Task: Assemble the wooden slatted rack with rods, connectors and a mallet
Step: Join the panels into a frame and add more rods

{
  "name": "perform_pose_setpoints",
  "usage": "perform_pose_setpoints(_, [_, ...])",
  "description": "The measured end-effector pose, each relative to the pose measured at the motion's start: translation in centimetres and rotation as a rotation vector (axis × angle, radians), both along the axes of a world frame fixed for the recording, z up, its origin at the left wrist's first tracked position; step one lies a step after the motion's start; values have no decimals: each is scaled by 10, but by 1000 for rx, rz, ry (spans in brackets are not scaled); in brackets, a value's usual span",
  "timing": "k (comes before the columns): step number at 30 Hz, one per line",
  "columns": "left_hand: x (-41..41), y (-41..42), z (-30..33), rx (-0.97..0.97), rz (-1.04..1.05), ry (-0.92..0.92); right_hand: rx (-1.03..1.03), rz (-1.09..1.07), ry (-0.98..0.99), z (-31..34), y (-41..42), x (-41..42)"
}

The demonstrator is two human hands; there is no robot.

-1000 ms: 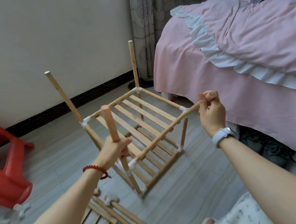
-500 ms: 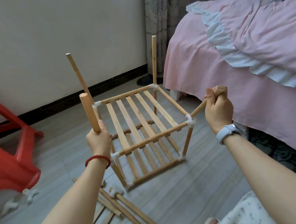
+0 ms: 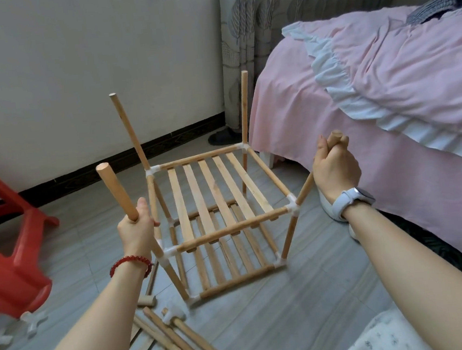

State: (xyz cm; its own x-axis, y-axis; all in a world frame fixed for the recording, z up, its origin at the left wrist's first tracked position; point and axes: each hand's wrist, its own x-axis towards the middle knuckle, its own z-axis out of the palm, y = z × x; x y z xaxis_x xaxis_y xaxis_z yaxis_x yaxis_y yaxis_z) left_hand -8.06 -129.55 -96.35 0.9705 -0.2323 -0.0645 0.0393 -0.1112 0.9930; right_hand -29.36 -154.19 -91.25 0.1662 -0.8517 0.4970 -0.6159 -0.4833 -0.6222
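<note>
rack turned square to the person, two shelves in, third still to come

the rack (image 3: 223, 220) stands on the floor (image 3: 307, 303) between the wall and the bed (image 3: 387, 109), tipped slightly on its legs. over the last second it has swung round from a diagonal to nearly square-on, and its far uprights have come closer to vertical. i judge this a repositioning so the four free rod ends can take the next level. the left hand (image 3: 137, 229) is clenched round the near-left upright (image 3: 116, 192) below its free end. the right hand (image 3: 336, 170) wraps the top of the near-right upright (image 3: 306, 188), whose tip pokes out above the fingers. both grips hold firmly. spare rods (image 3: 169, 336) and a white connector (image 3: 35, 319) lie on the floor near the person.
</note>
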Motion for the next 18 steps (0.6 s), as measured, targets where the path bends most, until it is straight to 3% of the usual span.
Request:
perform_pose_setpoints(3, [6, -7, 5, -9, -36, 15, 18, 37, -11, 13, -7, 7])
perform_pose_setpoints(6, [4, -20, 11, 11, -78, -28, 221, 205, -335, 13, -16, 18])
perform_pose_setpoints(9, [8, -27, 10, -17, -74, -39, 239, 142, -559, 7, -26, 30])
perform_pose_setpoints(15, [16, -33, -1, -88, 23, -66, 458, 356, -533, 11, -51, 47])
perform_pose_setpoints(18, [21, -34, -8, -130, 63, -49, 517, 425, -609, 10, -63, 35])
